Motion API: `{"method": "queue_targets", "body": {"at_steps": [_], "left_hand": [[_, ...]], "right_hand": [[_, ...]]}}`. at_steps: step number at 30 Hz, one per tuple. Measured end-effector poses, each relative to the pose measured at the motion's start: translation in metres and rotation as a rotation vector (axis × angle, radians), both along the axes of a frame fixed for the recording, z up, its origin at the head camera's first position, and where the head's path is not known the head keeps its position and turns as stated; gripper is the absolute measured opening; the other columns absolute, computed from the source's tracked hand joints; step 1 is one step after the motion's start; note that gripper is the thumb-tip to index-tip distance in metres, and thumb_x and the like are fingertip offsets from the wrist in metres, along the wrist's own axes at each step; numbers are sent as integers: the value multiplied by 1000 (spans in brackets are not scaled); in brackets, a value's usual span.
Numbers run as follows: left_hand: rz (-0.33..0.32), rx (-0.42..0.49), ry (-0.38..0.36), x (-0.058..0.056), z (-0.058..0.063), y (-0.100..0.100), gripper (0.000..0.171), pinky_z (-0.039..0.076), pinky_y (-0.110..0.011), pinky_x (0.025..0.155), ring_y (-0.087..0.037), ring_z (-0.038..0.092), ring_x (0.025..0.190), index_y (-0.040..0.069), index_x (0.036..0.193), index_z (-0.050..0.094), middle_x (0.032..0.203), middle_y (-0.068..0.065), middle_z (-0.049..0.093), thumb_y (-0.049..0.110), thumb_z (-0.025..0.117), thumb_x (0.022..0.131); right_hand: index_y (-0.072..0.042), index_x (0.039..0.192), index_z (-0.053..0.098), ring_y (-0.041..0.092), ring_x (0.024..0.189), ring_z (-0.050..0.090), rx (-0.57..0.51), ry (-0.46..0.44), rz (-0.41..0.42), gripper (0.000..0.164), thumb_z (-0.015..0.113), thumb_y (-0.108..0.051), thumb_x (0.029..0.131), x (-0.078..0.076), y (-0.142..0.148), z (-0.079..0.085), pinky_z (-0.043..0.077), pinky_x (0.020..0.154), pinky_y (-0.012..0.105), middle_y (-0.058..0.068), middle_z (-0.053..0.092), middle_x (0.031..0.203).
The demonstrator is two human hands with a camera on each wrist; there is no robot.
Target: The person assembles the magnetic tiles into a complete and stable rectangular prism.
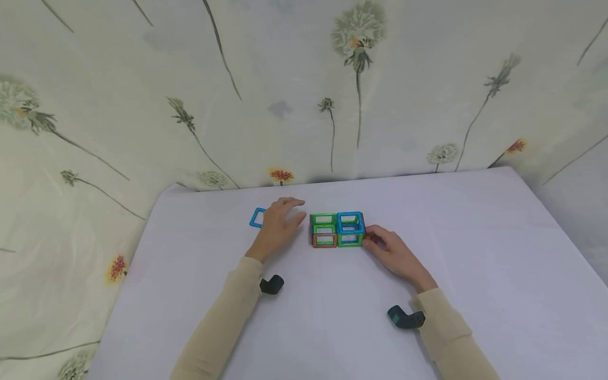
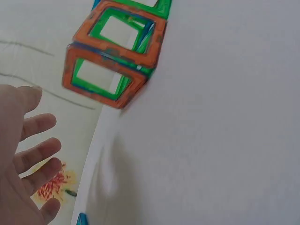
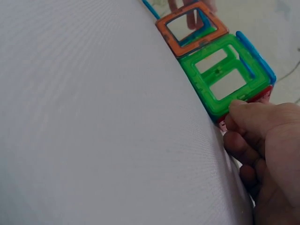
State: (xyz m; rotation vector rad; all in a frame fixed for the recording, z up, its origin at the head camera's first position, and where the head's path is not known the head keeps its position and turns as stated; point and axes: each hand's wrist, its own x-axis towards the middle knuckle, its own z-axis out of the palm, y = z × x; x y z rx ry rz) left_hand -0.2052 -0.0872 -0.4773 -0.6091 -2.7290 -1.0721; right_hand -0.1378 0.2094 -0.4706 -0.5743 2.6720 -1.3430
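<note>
Two joined cubes of see-through magnetic tiles (image 1: 325,240) stand on the white cloth. The right cube has a blue tile (image 1: 350,214) on top and a green tile (image 3: 190,70) in front. The left cube has an orange tile (image 2: 123,28) in front and looks uncovered on top. At the right end my right hand (image 1: 391,253) holds the cube's lower corner, thumb on the green front, other fingers curled and partly hidden. My left hand (image 1: 277,224) hovers left of the cubes, fingers spread and touching none of them. Behind it lies a loose blue square tile (image 1: 255,217), partly covered.
The cloth-covered table (image 1: 323,327) ends just behind the cubes, where a curtain-like backdrop (image 1: 285,132) with dandelion prints hangs. Dark wrist devices (image 1: 272,285) sit at both sleeves.
</note>
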Motion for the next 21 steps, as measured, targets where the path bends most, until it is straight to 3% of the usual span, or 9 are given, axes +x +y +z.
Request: {"method": "queue_targets", "body": {"at_steps": [4,10,16,21], "left_hand": [[64,3,-20,-1,-4,-16,36,34,-50,102,-24,47,122,17,125,59,129,-3,54,36,55,94],[234,-101,-30,-4,-16,-38,39,28,-55,99,-29,42,126,22,128,56,136,-7,47,32,61,91],[369,-42,-111,3,-19,-47,48,26,-56,97,-32,37,125,22,131,53,138,-11,42,35,66,86],[409,-25,-143,7,-23,-51,53,23,-54,98,-30,37,122,20,133,51,136,-11,41,37,66,86]], "right_hand": [[-3,116,58,17,87,51,-2,2,-9,22,54,-11,95,0,-1,-1,41,78,20,9,66,96],[-3,115,58,18,85,51,-9,12,-9,22,55,-11,95,0,-1,-1,41,76,20,10,65,94],[-3,114,58,18,84,49,-12,21,-13,21,55,-10,95,1,-2,-1,40,74,20,10,64,92],[-3,114,58,18,84,50,1,26,-22,21,55,-10,95,1,-2,-3,40,74,21,10,64,91]]}}
